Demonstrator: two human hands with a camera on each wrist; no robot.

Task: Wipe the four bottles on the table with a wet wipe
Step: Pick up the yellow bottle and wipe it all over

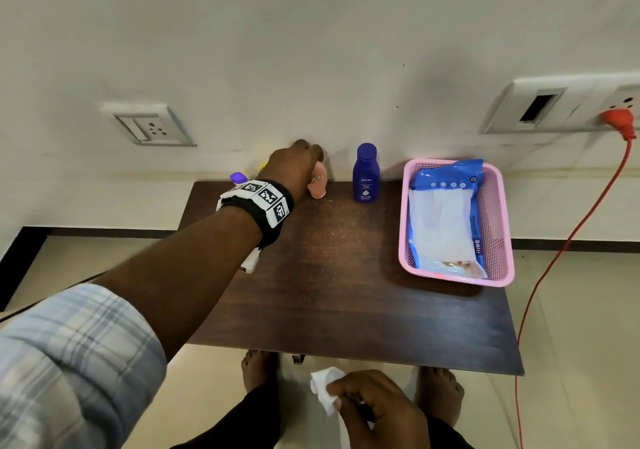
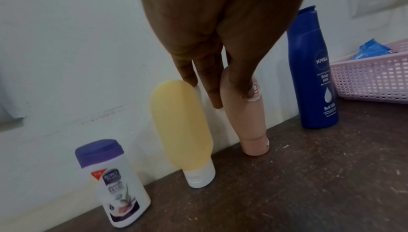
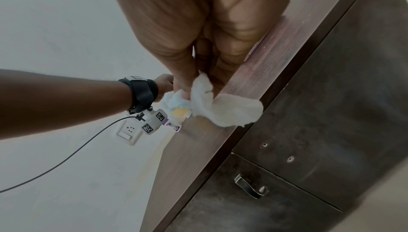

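Four bottles stand against the wall at the back of the dark table [image 1: 346, 296]: a white bottle with a purple cap [image 2: 117, 183], a yellow tube [image 2: 183, 127], a peach tube [image 2: 249, 127] and a blue Nivea bottle [image 2: 313, 71]. My left hand [image 2: 229, 96] pinches the peach tube [image 1: 318, 187] near its upper end, thumb in front and fingers behind; the tube leans, cap down on the table. My left hand [image 1: 301, 168] hides most of the yellow tube in the head view. Below the table's front edge my right hand [image 1: 374, 403] holds a crumpled white wet wipe [image 1: 325, 388] [image 3: 220, 106].
A pink basket [image 1: 500, 206] holding a blue pack of wipes [image 1: 446, 216] sits at the right of the table. An orange cable [image 1: 554, 258] hangs from a wall socket at the far right. A drawer with a metal handle [image 3: 251, 188] is under the tabletop.
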